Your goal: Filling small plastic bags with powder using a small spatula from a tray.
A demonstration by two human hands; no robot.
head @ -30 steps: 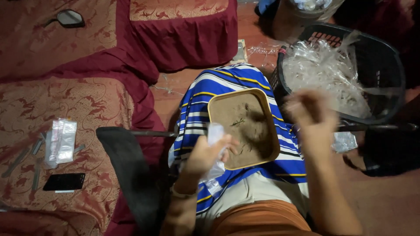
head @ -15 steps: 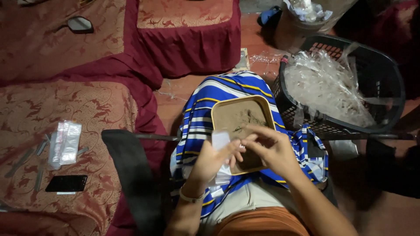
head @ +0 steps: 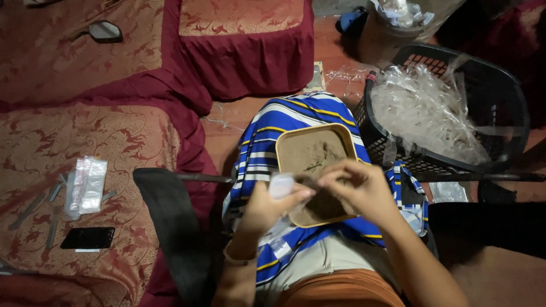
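Note:
A tan rectangular tray (head: 290,149) of brown powdery material rests on my lap, over a blue, white and yellow striped cloth (head: 267,131). My left hand (head: 264,207) holds a small clear plastic pouch (head: 280,186) upright at the tray's near left corner. My right hand (head: 355,187) hovers over the tray with its fingers pinched together at the pouch's mouth. What the fingers pinch is too small to make out.
A black plastic basket (head: 512,108) full of clear plastic pouches stands at the right. A bucket (head: 392,23) sits behind it. On the red patterned cushion (head: 51,148) at left lie a stack of pouches (head: 86,185), a black phone (head: 87,237) and several thin sticks.
My right hand came down from above the basket to the pouch in my left hand. The left hand has lifted the pouch slightly toward the tray.

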